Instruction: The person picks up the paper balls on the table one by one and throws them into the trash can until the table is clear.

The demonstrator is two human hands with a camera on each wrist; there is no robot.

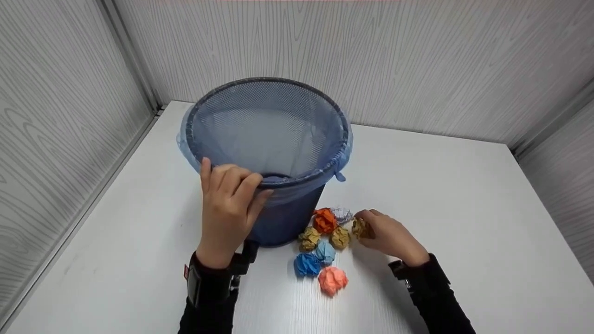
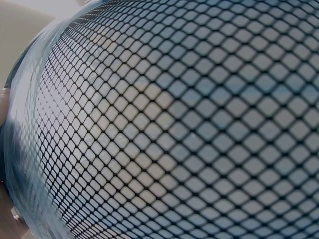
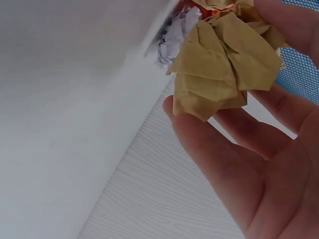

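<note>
Pinching right hand: half-closed round 1 tan paper ball; lift lightly.
Left hand: apparently curled over bin rim; steady it.

Booth-like workspace: white surface below the hands, grey wood-grain panels ahead and both sides.

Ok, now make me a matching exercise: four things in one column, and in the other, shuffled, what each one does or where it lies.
1. left hand
2. right hand
3. blue bag
4. pink paper ball

A. lies lowest of the paper balls in the head view
B. holds a tan paper ball
C. grips the mesh bin at its top edge
D. lines that bin

Pairs: 1-C, 2-B, 3-D, 4-A
</note>
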